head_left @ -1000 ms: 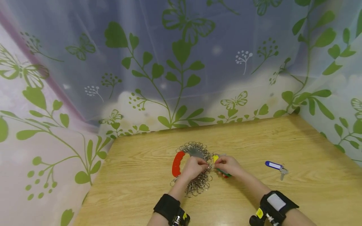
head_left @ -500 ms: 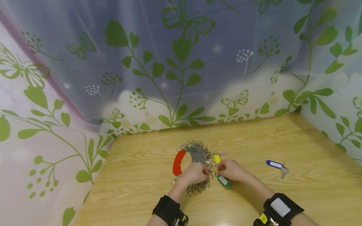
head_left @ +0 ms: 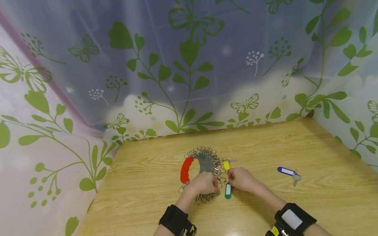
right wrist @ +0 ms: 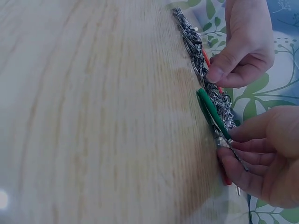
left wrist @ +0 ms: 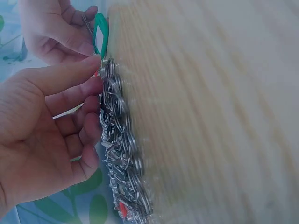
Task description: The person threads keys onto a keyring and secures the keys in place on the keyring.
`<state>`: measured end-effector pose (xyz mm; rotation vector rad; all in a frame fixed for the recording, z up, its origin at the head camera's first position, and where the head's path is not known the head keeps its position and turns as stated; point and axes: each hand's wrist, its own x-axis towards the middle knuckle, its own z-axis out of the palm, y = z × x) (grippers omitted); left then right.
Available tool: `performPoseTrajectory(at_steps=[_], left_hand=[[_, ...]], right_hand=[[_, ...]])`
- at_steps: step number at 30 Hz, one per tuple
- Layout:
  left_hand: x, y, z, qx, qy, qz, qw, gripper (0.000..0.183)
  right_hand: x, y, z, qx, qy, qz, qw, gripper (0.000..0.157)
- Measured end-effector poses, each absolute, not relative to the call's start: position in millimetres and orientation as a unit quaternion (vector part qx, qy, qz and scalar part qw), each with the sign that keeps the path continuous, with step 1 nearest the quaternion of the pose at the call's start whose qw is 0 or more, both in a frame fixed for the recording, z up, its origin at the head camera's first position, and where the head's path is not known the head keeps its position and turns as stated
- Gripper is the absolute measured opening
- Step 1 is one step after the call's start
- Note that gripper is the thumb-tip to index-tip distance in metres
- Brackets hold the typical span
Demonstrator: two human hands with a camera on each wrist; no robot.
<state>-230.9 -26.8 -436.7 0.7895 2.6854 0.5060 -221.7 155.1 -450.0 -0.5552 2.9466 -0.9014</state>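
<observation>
A key carrier with a red handle (head_left: 185, 170), a grey plate (head_left: 205, 162) and many split rings (head_left: 203, 198) around its edge lies on the table. My left hand (head_left: 205, 183) rests over its lower right part, thumb and forefinger pinching a ring at the edge, as the left wrist view shows. My right hand (head_left: 243, 178) is just right of the rings. Its thumb and fingers pinch the key (right wrist: 240, 161) of a green key tag (head_left: 228, 190), which hangs toward me. A yellow key tag (head_left: 226, 165) with a key lies just beyond that hand.
A blue key tag (head_left: 286, 171) with a key (head_left: 296, 178) lies apart at the right of the wooden table (head_left: 141, 170). Under my right fingers a red piece (right wrist: 226, 178) shows in the right wrist view. A patterned curtain (head_left: 147, 82) encloses the back and sides.
Both hands have shifted slightly toward me along the rings. The green tag has come out from under the right hand and swung to point toward me. The yellow tag is uncovered.
</observation>
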Motion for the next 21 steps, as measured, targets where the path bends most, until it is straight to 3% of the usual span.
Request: performPoseTrajectory(at_steps=[5, 10, 15, 21], left_hand=[[-229.7, -26.2, -434.4, 0.288, 0.939, 0.13, 0.135, 0.035], [-230.2, -23.5, -433.1, 0.297, 0.943, 0.091, 0.121, 0.026], [-229.4, -21.4, -434.6, 0.302, 0.941, 0.086, 0.123, 0.027], [-229.0, -24.2, -436.8, 0.297, 0.939, 0.119, 0.128, 0.031]], right_hand=[[-219.2, 154.9, -447.4, -0.174, 0.954, -0.244, -0.007, 0.019], [-224.7, 167.1, -441.3, -0.153, 0.962, -0.227, -0.025, 0.023], [-234.0, 204.9, -429.5, -0.128, 0.972, -0.195, -0.036, 0.015], [-236.0, 268.9, -419.5, -0.087, 0.985, -0.146, 0.017, 0.016]])
